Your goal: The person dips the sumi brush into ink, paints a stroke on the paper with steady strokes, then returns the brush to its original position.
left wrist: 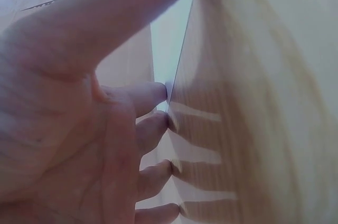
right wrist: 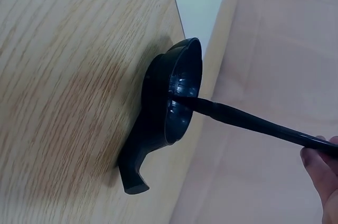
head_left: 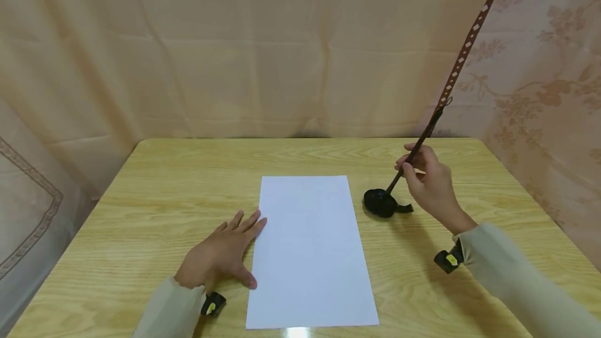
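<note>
Black dish: the small black dish (head_left: 380, 203) with a short curved handle stands on the wooden table (head_left: 164, 186), right of the centre in the head view, near the right edge of the paper but apart from it. In the right wrist view it is in the middle of the frame, with its handle toward the lower left.
Inside the dish: the dark tip of the brush (right wrist: 253, 123) is in the bowl. The inner wall is black and shiny; whether there is also some liquid, I cannot tell.
Brush: it is tilted, going from the dish toward the upper right of the head view, and a small loop shows at its upper end.
Right hand: the right hand (head_left: 432, 179), at the right of the head view, pinches the brush handle between thumb and fingers, above the dish.
Left hand: the left hand (head_left: 223, 252), at the lower left of centre, has its fingers spread, and the fingertips nearest the sheet and the thumb touch its left edge.
Paper: the white paper (head_left: 310, 254) lies flat in the lower centre, without visible marks.
Background: a beige curtain (head_left: 211, 56) fills the upper part of the frame.
</note>
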Demonstrator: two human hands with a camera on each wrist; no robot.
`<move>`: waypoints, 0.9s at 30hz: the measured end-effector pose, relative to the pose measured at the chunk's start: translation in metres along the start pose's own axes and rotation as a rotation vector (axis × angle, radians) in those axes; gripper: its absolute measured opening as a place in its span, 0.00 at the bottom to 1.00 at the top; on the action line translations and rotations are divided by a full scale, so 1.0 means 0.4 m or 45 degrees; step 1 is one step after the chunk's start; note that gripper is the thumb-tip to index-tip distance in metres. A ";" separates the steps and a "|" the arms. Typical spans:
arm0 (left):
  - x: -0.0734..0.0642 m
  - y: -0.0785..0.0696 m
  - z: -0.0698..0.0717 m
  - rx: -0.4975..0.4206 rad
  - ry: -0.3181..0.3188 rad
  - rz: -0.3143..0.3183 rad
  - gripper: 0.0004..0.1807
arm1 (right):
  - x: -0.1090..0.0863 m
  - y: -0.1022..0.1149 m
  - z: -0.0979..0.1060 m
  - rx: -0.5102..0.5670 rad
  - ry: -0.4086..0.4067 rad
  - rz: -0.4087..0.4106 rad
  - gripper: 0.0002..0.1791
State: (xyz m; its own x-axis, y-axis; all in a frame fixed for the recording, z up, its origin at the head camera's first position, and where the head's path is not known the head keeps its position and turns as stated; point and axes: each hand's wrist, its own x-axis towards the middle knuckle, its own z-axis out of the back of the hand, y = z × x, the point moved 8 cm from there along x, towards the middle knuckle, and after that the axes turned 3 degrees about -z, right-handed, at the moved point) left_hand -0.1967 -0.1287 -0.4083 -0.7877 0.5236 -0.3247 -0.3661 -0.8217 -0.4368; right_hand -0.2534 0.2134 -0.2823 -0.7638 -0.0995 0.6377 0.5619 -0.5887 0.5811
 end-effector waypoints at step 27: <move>0.001 0.001 -0.001 -0.018 -0.001 0.011 0.66 | 0.007 -0.002 -0.058 0.067 0.099 0.007 0.18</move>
State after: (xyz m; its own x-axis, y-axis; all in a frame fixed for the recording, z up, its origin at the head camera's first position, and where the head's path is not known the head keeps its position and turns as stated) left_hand -0.1971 -0.1286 -0.4088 -0.7910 0.5165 -0.3279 -0.3524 -0.8228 -0.4460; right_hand -0.2633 0.1950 -0.2926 -0.7822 -0.1659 0.6006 0.5802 -0.5452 0.6051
